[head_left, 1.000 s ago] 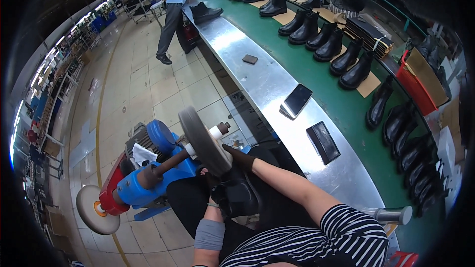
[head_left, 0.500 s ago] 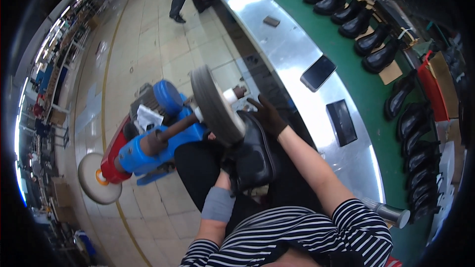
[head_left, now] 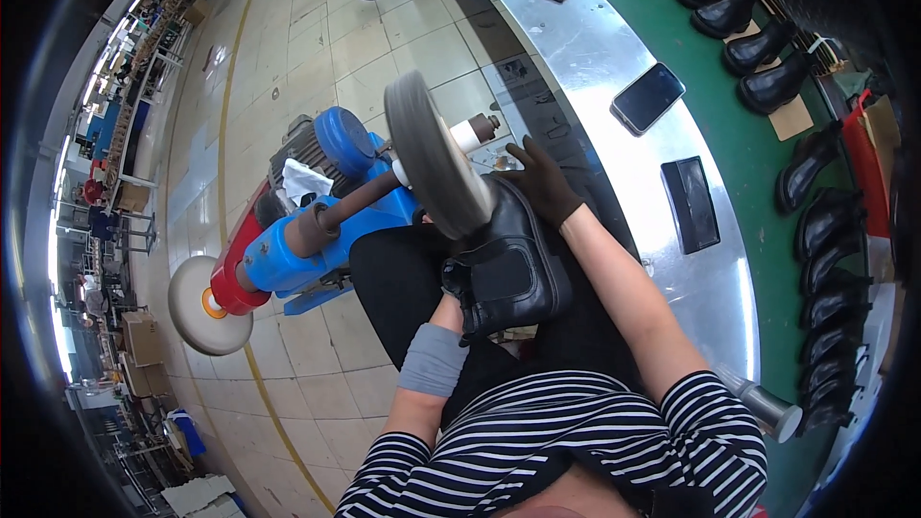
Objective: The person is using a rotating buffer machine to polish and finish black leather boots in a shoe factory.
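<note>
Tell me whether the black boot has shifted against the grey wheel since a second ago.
Cannot tell: the camera moved. The boot is pressed against the wheel in every picture.

Can't really see my left hand (head_left: 451, 312), the black boot (head_left: 508, 264) covers most of it in the middle of the frame. The boot's toe disappears behind the grey wheel (head_left: 436, 168). Shelves at far left are just blur.

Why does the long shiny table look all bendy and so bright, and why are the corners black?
In the head view the fisheye lens bends straight edges, so the metal table curves; ceiling light glares off its bare steel. The corners are black because the round lens picture stops there. The boot and the right hand at the middle look sharp, while the rim looks squeezed.
</note>
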### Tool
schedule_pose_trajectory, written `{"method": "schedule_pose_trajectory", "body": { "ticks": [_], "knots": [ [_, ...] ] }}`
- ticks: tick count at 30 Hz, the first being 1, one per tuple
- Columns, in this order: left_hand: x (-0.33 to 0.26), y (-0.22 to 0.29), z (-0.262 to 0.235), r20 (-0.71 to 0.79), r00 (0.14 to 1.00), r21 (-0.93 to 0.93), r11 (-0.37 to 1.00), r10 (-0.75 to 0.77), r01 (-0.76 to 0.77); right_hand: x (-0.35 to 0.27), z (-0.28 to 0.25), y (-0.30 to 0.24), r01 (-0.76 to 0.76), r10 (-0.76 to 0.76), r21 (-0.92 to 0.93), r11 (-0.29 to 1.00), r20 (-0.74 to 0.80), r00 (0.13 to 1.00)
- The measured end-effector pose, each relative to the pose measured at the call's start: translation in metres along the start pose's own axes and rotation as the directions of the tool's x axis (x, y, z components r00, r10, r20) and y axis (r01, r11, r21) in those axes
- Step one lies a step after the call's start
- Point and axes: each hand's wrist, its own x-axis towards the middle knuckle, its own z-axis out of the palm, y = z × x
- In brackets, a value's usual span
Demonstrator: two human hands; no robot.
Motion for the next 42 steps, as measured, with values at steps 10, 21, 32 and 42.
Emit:
{"method": "schedule_pose_trajectory", "body": {
  "ticks": [10,21,32,42],
  "knots": [
    [0.007,0.010,-0.003,-0.009,1.000,-0.015,1.000,0.026,-0.026,0.025,0.006,0.018,-0.109,0.110,-0.045,0.993,0.019,0.994],
    [0.003,0.006,0.028,0.063,0.996,-0.259,0.962,-0.068,0.082,-0.064,-0.012,0.028,0.169,-0.053,-0.828,0.535,0.166,0.985],
    [0.057,-0.012,0.021,-0.181,0.979,-0.067,0.994,-0.093,0.083,-0.175,0.036,0.082,0.245,-0.471,-0.947,0.207,0.123,0.874],
    [0.055,0.044,0.043,0.025,0.937,0.210,0.915,0.347,-0.345,-0.141,0.039,0.078,-0.111,0.115,0.176,0.978,-0.018,0.993]
  ]
}}
